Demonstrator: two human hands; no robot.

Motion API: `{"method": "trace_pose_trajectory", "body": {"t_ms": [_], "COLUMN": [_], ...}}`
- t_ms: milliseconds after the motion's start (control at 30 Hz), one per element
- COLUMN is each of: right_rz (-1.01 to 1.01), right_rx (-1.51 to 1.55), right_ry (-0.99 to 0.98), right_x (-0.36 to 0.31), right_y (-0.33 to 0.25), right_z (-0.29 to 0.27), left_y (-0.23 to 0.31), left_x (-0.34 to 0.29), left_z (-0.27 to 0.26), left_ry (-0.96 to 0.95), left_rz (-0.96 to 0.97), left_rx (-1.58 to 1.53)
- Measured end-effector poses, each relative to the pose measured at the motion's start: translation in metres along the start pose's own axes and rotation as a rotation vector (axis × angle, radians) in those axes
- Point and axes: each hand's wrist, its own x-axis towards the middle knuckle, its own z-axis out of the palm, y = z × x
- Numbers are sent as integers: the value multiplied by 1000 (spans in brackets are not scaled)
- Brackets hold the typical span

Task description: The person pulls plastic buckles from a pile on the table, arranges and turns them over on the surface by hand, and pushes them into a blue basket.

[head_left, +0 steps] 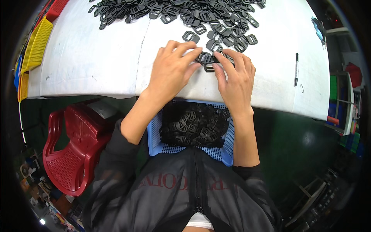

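Several black plastic strap buckles (204, 58) lie loosely together near the front of the white-covered table. My left hand (170, 69) reaches in from their left, fingers stretched and thumb apart, its fingertips at the edge of one buckle. From the right, my right hand (239, 79) spreads over the same small group; its thumb tip is beside the nearest buckle (209, 68) and its fingers partly hide others. Neither hand has a buckle lifted off the table. Just beyond the fingers lie more loose buckles, one of them a single buckle (190, 36) off to the left.
A large heap of black buckles (154, 8) covers the far part of the table (92, 58). Below the front edge, a blue basket (154, 133) holds many more. A marker pen (296, 69) lies at right. Yellow baskets (37, 44) and a red chair (77, 135) stand left.
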Motion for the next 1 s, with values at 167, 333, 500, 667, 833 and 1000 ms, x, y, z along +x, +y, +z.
{"method": "trace_pose_trajectory", "body": {"t_ms": [167, 333, 500, 667, 833, 1000], "right_rz": [61, 155, 116, 86, -1, -63], "right_rx": [-51, -69, -77, 19, 3, -51], "right_ry": [1, 21, -8, 8, -35, -75], "right_x": [-11, -15, -21, -8, 13, 21], "right_y": [11, 16, 17, 11, 8, 11], "right_z": [-10, -16, -20, 0, 16, 27], "left_y": [1, 13, -9, -20, -10, -13], "left_x": [2, 2, 0, 16, 10, 14], "left_z": [3, -10, -4, 13, 2, 2], "left_ry": [-136, -340, -22, 7, -60, -93], "left_rz": [-59, -430, -66, 50, 3, -62], "left_rx": [-118, -333, 15, 164, 172, 99]}}
